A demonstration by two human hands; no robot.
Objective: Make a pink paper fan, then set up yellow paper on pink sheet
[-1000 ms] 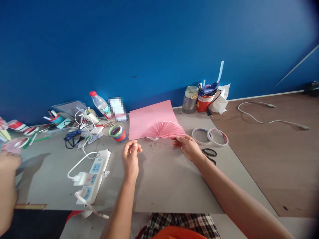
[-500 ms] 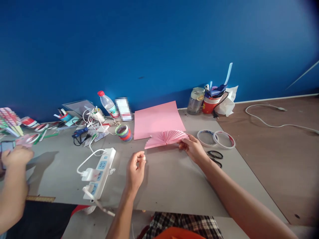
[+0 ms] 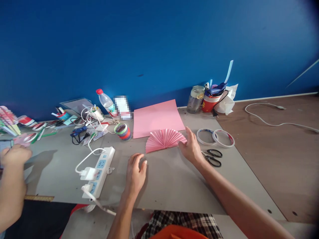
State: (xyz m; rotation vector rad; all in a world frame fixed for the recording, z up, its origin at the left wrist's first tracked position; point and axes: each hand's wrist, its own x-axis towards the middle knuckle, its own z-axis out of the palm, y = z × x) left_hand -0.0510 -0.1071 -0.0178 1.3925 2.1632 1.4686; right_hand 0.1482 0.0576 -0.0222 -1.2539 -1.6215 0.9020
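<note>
A pleated pink paper fan (image 3: 164, 141) lies spread in a half circle on the grey table. Just behind it is a flat sheet of pink paper (image 3: 157, 119). My right hand (image 3: 191, 147) is at the fan's right end, thumb and fingers apart; whether the thumb touches the paper I cannot tell. To the left and nearer me, my left hand (image 3: 136, 172) hovers with loosely curled fingers apart and holds nothing. Black-handled scissors (image 3: 213, 157) lie right of my right hand, their blades partly hidden by it.
Two tape rolls (image 3: 224, 138) lie at the right, below a glass jar (image 3: 195, 99) and a red cup of tools (image 3: 210, 103). Left are a stack of coloured tapes (image 3: 123, 132), a power strip (image 3: 99, 176), a bottle (image 3: 106, 103) and cables. A co-worker's hand (image 3: 16, 155) is at far left.
My right hand has let go of the fan and opened. The fan, earlier raised at a slant, now rests on the table. More of the scissors shows. My left hand has opened slightly.
</note>
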